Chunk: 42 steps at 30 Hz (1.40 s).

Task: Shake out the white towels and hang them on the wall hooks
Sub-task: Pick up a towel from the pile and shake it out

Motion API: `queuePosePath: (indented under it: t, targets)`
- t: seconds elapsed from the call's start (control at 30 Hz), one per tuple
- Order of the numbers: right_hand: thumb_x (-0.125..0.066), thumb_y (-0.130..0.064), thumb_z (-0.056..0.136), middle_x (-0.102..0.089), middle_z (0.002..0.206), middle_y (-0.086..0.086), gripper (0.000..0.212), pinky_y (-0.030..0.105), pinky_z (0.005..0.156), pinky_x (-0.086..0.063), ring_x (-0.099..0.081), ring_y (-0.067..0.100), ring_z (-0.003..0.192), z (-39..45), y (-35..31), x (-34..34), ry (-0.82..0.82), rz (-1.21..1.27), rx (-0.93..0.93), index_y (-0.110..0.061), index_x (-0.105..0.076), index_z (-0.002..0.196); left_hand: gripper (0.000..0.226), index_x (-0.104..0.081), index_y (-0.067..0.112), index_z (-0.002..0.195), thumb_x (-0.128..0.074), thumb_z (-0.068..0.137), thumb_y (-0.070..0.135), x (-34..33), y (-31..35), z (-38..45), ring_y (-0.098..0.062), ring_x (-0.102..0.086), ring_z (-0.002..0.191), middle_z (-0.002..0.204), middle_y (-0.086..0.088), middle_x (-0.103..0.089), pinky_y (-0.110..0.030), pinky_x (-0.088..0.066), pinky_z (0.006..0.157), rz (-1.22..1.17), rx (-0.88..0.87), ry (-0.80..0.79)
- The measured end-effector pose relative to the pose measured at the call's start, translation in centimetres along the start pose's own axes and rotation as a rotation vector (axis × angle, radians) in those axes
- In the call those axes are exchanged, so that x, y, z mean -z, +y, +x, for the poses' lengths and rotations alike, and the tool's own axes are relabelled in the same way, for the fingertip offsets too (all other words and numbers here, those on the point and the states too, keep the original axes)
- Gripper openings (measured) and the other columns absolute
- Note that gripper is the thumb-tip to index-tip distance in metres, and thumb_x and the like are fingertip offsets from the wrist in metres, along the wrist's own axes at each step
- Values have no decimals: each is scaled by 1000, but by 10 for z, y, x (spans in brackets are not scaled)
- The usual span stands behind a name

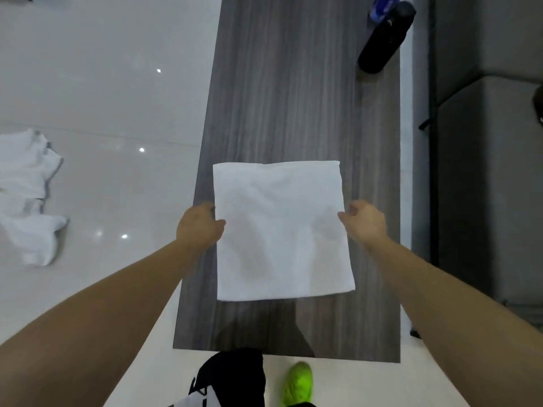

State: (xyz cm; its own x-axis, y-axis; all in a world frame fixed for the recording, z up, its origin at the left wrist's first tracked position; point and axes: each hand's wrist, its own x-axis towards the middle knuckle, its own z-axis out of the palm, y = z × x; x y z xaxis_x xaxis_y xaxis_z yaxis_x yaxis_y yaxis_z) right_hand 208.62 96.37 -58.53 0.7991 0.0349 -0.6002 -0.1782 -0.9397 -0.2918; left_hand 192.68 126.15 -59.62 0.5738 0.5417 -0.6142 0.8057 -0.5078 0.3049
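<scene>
Now | square white towel [282, 227] pinched both sides | wood-grain table [293, 98]

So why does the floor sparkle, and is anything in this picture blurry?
Head view: ceiling lights glare as bright dots on the glossy floor; the green shoe is motion-blurred; the white towel is overexposed; the wide lens bends the table edges.

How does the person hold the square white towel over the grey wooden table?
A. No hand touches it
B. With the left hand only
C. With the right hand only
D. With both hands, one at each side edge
D: the left hand and the right hand each pinch one side edge of the square white towel.
</scene>
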Motion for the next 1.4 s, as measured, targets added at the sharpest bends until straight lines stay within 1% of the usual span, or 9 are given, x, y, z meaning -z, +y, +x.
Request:
queuePosePath:
  t: [0.17,0.3,0.47,0.53,0.63,0.77,1.03,1.23,1.4]
  targets:
    - [-60,-35,95,-57,138,10,50,30,99,-42,-54,28,125,-20,68,-62,-163,-26,-158,-10,-53,137,52,-50,13,139,-61,93,34,-58,-37,-15,-30,-54,122,136,-10,-57,-36,-44,100,27,78,-170]
    - [-64,-34,88,-66,116,11,41,30,76,-45,-61,27,97,-35,117,-95,-149,5,-261,-9,-59,120,50,-49,8,133,-62,91,31,-98,-62,-37,-32,-58,112,124,-14,-61,-39,-49,95,-20,154,-232]
    - [-75,-27,82,-68,106,10,25,41,82,-57,-64,23,86,-49,145,-129,0,602,-518,-12,-62,97,53,-47,2,127,-67,88,31,-145,-86,-72,-35,-60,108,121,-17,-60,-36,-50,86,-199,337,-149]
    - [-75,-15,84,-67,104,12,17,35,72,-58,-64,19,76,-52,146,-138,58,856,-592,-13,-58,84,44,-54,4,119,-67,90,34,-160,-95,-83,-29,-65,96,115,-14,-64,-35,-51,84,-295,376,-116]
    - [-69,1,86,-66,109,16,15,33,72,-59,-65,22,82,-63,149,-144,89,1104,-638,-9,-58,89,27,-59,5,106,-69,90,23,-173,-107,-103,-25,-72,79,103,-16,-69,-40,-59,81,-573,470,-52]
    - [-56,9,88,-65,117,21,25,39,71,-58,-66,32,96,-100,159,-137,58,1224,-677,-3,-59,110,27,-56,2,113,-66,88,-1,-176,-110,-140,-31,-72,85,113,-19,-62,-40,-61,76,-971,610,48]
    - [-43,19,85,-58,96,16,34,38,54,-60,-66,32,73,-180,174,-67,53,1291,-447,-10,-47,102,33,-54,16,103,-57,78,-6,-126,-79,-228,-37,-72,70,110,-17,-60,-37,-61,60,-1094,439,254]
    - [-45,10,89,-66,98,23,27,34,56,-60,-72,32,66,-234,118,23,-37,1138,-161,-4,-67,85,36,-78,15,81,-49,71,-4,-36,-40,-297,-30,-73,65,90,-17,-73,-33,-61,58,-1155,240,376]
    - [-50,14,83,-65,93,22,25,31,57,-61,-65,28,72,-294,37,81,-63,1112,96,2,-71,90,40,-75,21,70,-47,76,-7,51,-24,-349,-24,-71,86,92,-7,-73,-34,-61,78,-1029,70,533]
